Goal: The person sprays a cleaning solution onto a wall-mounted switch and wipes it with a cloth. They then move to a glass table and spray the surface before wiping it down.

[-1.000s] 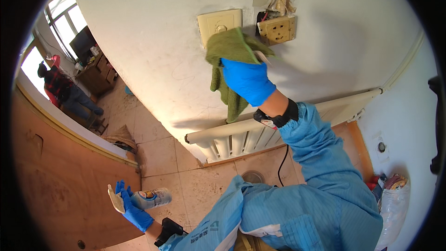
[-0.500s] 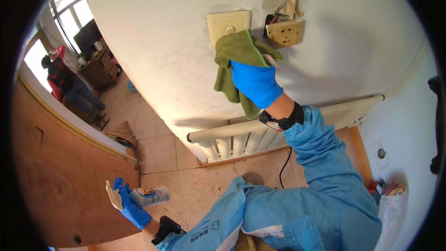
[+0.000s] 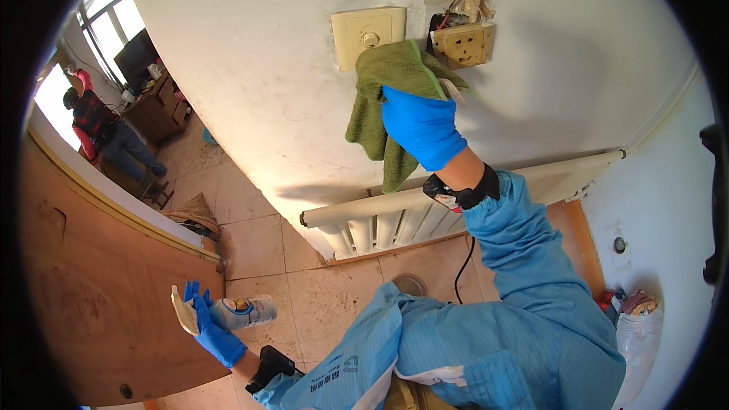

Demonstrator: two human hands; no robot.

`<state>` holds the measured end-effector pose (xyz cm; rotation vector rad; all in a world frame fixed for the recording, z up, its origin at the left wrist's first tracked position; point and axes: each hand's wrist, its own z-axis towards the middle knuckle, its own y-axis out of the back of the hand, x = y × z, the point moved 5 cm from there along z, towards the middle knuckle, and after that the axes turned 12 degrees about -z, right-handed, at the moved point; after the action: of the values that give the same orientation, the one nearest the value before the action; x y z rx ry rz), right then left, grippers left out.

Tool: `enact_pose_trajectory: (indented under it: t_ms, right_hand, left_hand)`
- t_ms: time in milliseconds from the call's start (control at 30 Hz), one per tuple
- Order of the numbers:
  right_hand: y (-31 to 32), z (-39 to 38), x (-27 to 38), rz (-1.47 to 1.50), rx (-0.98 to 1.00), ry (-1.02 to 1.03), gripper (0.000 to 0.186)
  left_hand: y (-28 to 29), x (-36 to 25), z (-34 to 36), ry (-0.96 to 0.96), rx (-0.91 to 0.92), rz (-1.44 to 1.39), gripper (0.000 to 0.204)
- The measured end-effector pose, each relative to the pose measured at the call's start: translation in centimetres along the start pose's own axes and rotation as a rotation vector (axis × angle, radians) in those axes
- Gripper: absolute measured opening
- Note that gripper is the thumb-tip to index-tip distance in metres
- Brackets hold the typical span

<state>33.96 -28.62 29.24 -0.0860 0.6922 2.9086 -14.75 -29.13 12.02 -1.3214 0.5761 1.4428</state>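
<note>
My right hand [image 3: 424, 130], in a blue glove, is closed on a green cloth [image 3: 391, 80]. The cloth bunches against the white wall just below a cream switch plate [image 3: 364, 34], and its loose folds hang down. Right beside it, a dirty socket box [image 3: 463, 45] sits crooked on the wall with wires showing behind. Low on the left, my gloved left hand [image 3: 216, 340] grips a spray bottle [image 3: 247, 311] by its neck. The bottle lies sideways in the hand, its cream trigger head to the left and its clear, labelled body to the right.
Under the cloth a white radiator [image 3: 387, 220] runs along the wall. A brown wooden door [image 3: 114, 296] stands at left. A black cord [image 3: 462, 273] trails to the tiled floor, near a round drain [image 3: 410, 284]. Another person [image 3: 106, 125] is by a window in the far room.
My right hand has drawn the cloth slightly down and right, showing more of the switch plate. My left hand still holds the bottle. The far person's raised arm has shifted.
</note>
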Motion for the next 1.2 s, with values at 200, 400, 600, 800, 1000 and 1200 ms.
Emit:
enact_pose_trajectory:
  t_ms: [200,400,600,800,1000,1200]
  right_hand:
    - [-0.3,-0.3,-0.3,0.034,0.07,-0.004,0.028]
    - [-0.1,-0.9,0.2,-0.029,0.027,0.058,0.027]
    - [-0.2,-0.4,-0.4,0.014,0.07,-0.046,0.025]
    - [-0.5,-0.8,0.1,-0.03,-0.041,0.02,0.026]
    - [-0.8,-0.1,-0.5,0.087,0.017,-0.072,0.025]
    - [-0.3,-0.6,-0.5,-0.014,0.084,-0.017,0.026]
  left_hand:
    - [0.1,0.1,-0.1,0.03,-0.005,-0.021,0.045]
    - [-0.6,-0.4,-0.1,0.014,0.0,-0.004,0.044]
    - [-0.4,-0.7,-0.7,-0.005,0.018,0.015,0.043]
    - [0.6,-0.2,-0.2,0.014,-0.019,0.028,0.044]
    - [1.2,-0.9,-0.7,-0.042,0.017,0.012,0.047]
    - [1.3,-0.7,-0.3,0.037,-0.044,0.055,0.048]
